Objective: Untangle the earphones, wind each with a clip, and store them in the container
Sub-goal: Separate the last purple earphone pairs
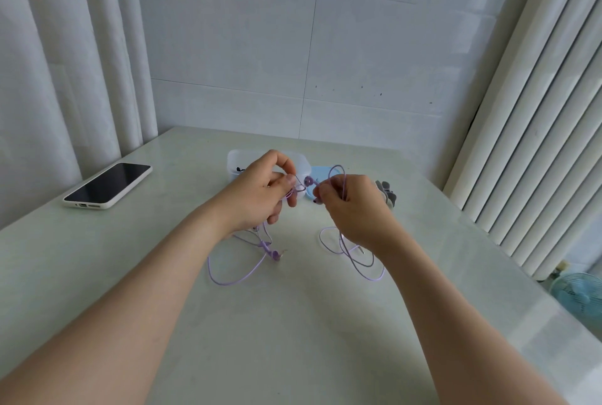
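Observation:
Purple earphones (228, 279) trail in loose loops over the pale table (293, 339). My left hand (260, 196) is raised above the table and pinches a stretch of the purple cord near an earbud (308, 181). Just to its right, my right hand (350, 206) grips another stretch of cord, with a loop rising above its fingers. More cord hangs from both hands to the table, with a second earbud (274, 254) lying below my left hand. A clear plastic container (235, 160) stands behind my hands, partly hidden, with something dark inside.
A phone (109, 184) in a white case lies face up at the left. A light blue lid (321, 176) lies beside the container. Grey clips (386, 191) sit at the right behind my right hand. A curtain hangs left, a radiator stands right.

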`<state>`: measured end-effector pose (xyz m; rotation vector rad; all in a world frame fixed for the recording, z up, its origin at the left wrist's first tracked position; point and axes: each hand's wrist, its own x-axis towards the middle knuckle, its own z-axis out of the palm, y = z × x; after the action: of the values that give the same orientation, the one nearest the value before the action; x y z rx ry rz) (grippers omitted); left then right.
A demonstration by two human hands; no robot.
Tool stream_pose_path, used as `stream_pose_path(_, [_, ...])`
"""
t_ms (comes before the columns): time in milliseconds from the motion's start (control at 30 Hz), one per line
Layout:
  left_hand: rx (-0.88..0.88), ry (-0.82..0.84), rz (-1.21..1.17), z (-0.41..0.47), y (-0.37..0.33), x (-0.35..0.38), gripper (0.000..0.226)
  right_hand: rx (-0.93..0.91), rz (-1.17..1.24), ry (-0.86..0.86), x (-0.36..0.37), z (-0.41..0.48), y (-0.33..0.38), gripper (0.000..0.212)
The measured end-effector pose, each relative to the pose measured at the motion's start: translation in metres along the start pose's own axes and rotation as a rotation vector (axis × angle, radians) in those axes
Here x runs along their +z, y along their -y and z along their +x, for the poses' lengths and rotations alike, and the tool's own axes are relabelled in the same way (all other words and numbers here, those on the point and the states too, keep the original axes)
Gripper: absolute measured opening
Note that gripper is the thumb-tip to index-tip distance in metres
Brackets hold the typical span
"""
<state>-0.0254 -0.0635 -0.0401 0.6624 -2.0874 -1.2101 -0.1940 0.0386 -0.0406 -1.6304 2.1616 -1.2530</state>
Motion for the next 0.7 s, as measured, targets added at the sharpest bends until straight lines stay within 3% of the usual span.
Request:
stream_pose_path(100, [-0.013, -0.032, -0.008, 0.002, 0.002, -0.002, 0.01, 0.07, 0.129, -0.056, -0.002, 0.0, 0.002, 0.031])
stream_pose_path(200, [0.028, -0.264, 0.398, 0.004, 0.009, -0.008, 0.024, 0.118, 0.194, -0.078, -0.004, 0.0, 0.002, 0.027])
stream_pose_path(300, [-0.059, -0.449, 0.748, -0.002, 0.01, -0.012, 0.042, 0.168, 0.341, -0.023, -0.006, 0.0, 0.004, 0.025])
stream_pose_path(400, [-0.174, -0.41, 0.921, -0.003, 0.011, -0.014, 0.043, 0.089, 0.364, 0.183, -0.012, -0.005, 0.013, 0.021])
stream_pose_path(533, [-0.255, -0.299, 1.133, 0.0, 0.016, -0.014, 0.044, -0.033, 0.11, 0.54, -0.017, -0.016, 0.019, 0.017])
stream_pose_path(567, [-0.274, -0.278, 1.198, -0.002, 0.017, -0.014, 0.04, -0.047, 0.039, 0.598, -0.018, -0.018, 0.021, 0.023])
stream_pose_path(667, [-0.198, -0.193, 1.271, -0.003, 0.015, -0.012, 0.01, -0.012, -0.055, 0.735, -0.027, -0.023, 0.031, 0.068])
stream_pose_path(700, [-0.129, -0.133, 1.261, -0.001, 0.016, -0.01, 0.019, 0.031, -0.046, 0.762, -0.032, -0.024, 0.033, 0.082])
